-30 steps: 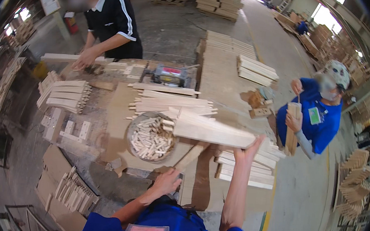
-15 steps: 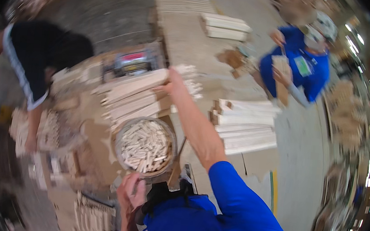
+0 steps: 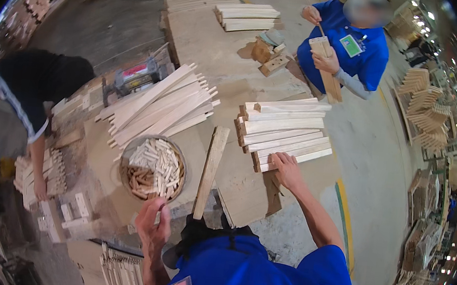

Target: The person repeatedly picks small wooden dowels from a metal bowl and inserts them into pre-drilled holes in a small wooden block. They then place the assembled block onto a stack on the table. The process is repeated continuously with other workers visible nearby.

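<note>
Beside the round bowl of short pale wooden dowels [image 3: 153,168], the left hand [image 3: 152,223] pinches one dowel; the right hand [image 3: 288,169] rests open on stacked pale wooden slats [image 3: 283,129], likely about to lift one.

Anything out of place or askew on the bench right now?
One wooden slat lies alone, slanting between the round basket of short dowels and the neat stack of slats that the right hand rests on. The long slats behind the basket are fanned out loosely rather than squared up. Nothing looks spilled or broken.
</note>
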Motion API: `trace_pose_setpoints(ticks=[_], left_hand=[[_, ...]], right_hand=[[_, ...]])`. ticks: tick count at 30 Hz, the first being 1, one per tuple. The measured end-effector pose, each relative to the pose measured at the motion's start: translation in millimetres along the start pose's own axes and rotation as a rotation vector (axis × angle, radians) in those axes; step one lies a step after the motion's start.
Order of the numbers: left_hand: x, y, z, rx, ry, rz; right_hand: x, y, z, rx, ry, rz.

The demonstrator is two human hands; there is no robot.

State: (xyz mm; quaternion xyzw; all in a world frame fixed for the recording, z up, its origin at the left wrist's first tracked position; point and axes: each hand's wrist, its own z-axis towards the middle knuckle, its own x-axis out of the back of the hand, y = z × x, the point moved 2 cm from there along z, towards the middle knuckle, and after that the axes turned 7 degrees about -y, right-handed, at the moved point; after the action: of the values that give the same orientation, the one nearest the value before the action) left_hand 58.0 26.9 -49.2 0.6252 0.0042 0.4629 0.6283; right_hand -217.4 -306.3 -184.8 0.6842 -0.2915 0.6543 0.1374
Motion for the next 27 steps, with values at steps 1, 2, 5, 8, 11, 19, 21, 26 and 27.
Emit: trace_pose_setpoints(ticks=[1, 2, 5, 8, 11, 19, 21, 26, 27], left_hand=[[-9, 0, -7, -0.004, 0.004, 0.008], [-13, 4, -14, -0.008, 0.025, 0.033], [-14, 18, -21, 0.086, 0.073, 0.117], [1, 17, -13, 0.163, 0.139, 0.150], [14, -4, 10, 0.119, 0.150, 0.231], [-40, -85, 90, 0.401, -0.274, 0.607], [-54, -83, 100, 0.447, -0.331, 0.673], [-55, -83, 97, 0.405, -0.384, 0.625], [-52, -82, 93, 0.378, -0.354, 0.591]], right_hand=[[-7, 4, -5, 0.040, 0.068, -0.008], [-14, 5, -3, 0.098, 0.149, -0.005], [-29, 20, -16, 0.062, 0.135, -0.078], [-12, 22, -18, 0.144, 0.121, -0.024], [23, 6, -23, 0.128, 0.064, 0.152], [150, -104, -61, 0.198, 0.210, 0.995], [147, -119, -62, 0.237, 0.314, 0.923], [105, -120, -42, 0.242, 0.269, 0.977], [101, -118, -41, 0.272, 0.251, 1.034]])
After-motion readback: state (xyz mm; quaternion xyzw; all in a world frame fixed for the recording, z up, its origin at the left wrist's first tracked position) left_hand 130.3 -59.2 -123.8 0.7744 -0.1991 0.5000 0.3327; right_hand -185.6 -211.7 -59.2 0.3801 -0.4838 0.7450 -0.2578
